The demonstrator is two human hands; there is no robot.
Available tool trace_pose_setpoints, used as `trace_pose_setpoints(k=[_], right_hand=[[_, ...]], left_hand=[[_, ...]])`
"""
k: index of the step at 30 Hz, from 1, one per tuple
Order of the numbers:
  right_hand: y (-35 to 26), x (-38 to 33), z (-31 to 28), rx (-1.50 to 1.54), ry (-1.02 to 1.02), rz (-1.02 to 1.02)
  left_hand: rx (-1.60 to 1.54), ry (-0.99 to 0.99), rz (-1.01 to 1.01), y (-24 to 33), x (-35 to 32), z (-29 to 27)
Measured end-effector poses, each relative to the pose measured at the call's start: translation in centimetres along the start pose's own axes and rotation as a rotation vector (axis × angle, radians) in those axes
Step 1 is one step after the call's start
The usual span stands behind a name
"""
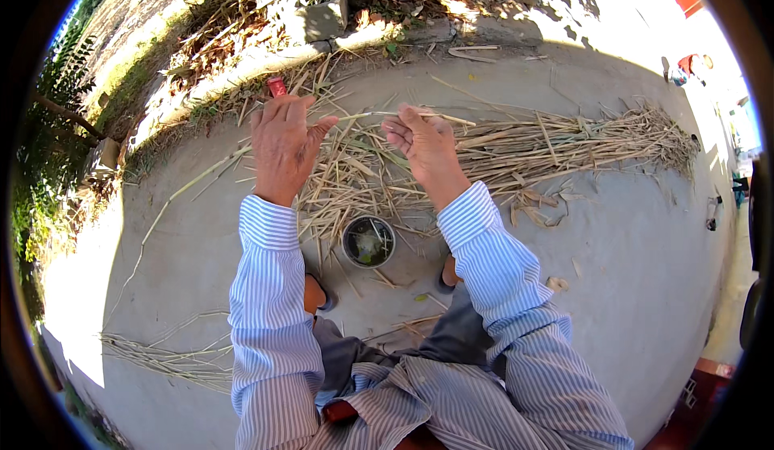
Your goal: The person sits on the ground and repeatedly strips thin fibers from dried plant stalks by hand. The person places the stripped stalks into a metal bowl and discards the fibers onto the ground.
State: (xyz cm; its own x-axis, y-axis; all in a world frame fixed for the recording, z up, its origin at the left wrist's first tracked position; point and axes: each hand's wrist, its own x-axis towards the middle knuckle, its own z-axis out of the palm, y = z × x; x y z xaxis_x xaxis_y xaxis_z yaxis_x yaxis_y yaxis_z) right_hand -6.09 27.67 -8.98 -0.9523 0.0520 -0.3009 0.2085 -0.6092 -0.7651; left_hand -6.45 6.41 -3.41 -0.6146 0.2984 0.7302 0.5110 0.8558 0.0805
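Observation:
A long, thin straw stalk (173,196) runs from the ground at the left up behind my left hand and across to my right. My left hand (284,145) holds it, back of the hand up, thumb pointing right along the stalk. Some of its fingers are hidden. With thumb and fingertips my right hand (426,137) pinches the same stalk, and its dry end pokes out to the right. A red object (276,87) shows just past my left fingers; I cannot tell whether it is held. Below both hands, loose straw (347,184) litters the ground.
A large bundle of dry stalks (564,145) lies to the right. Between my feet stands a round container (368,241) with murky contents. Thinner stalks (173,359) are gathered at lower left. Stone blocks (322,21) and dry leaves edge the concrete ground at the far side.

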Motion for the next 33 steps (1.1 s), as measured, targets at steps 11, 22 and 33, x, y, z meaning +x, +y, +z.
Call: trace_pose_setpoints(k=[11, 22, 33], right_hand=[[-1.4, 0.4, -1.7, 0.279, 0.076, 0.117], [0.8, -0.6, 1.0, 0.115, -0.117, 0.217], [0.6, 1.0, 0.6, -0.059, -0.180, 0.241]], left_hand=[[-0.010, -0.293, -0.130, 1.8, 1.7, -2.2], [-0.003, -0.374, -0.075, 5.2, 0.9, 0.5], [-0.310, -0.486, -0.354, 5.5, -0.2, 0.1]])
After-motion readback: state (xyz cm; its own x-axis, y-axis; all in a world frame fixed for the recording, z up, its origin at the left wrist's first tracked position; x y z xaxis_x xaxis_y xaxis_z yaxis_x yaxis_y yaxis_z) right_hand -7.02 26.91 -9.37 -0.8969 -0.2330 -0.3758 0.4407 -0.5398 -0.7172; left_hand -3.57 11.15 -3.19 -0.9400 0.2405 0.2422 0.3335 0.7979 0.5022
